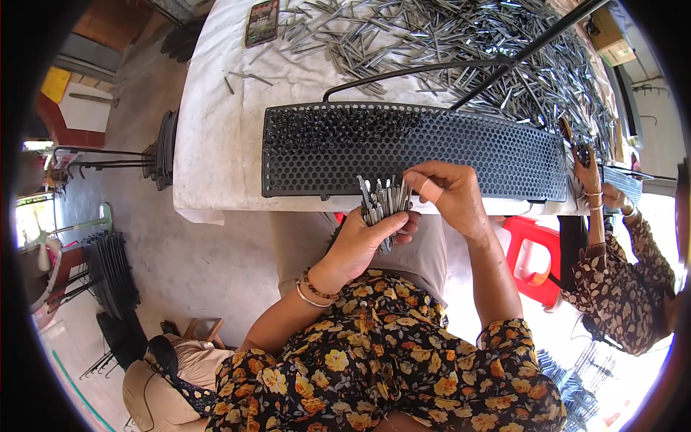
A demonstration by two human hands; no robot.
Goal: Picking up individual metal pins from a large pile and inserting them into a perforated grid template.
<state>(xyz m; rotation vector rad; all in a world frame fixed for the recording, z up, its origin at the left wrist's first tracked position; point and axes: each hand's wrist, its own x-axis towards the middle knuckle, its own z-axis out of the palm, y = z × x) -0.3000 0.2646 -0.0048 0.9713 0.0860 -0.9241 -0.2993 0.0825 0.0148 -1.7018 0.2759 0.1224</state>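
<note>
A bundle of thin metal strips (pixel 385 200) stands upright in my left hand (pixel 367 234), fingers wrapped round it. My right hand (pixel 450 194) is at the top right of the bundle, thumb and forefinger pinched together at the strip ends; a pale band wraps one finger. Whether a single strip is between those fingertips is too small to tell. Just beyond both hands lies a black perforated rack (pixel 432 144) along the table's near edge. Dark pieces (pixel 338 126) fill many holes on its left and upper side; the right side shows bare holes.
A large heap of loose metal strips (pixel 461 43) spreads over the white-covered table (pixel 216 122). A phone (pixel 261 23) lies at its far left. Black bars (pixel 533 54) slant above the heap. At right, a co-worker's hand (pixel 590 176) works near a red stool (pixel 533 252). Black racks (pixel 111 270) hang at left.
</note>
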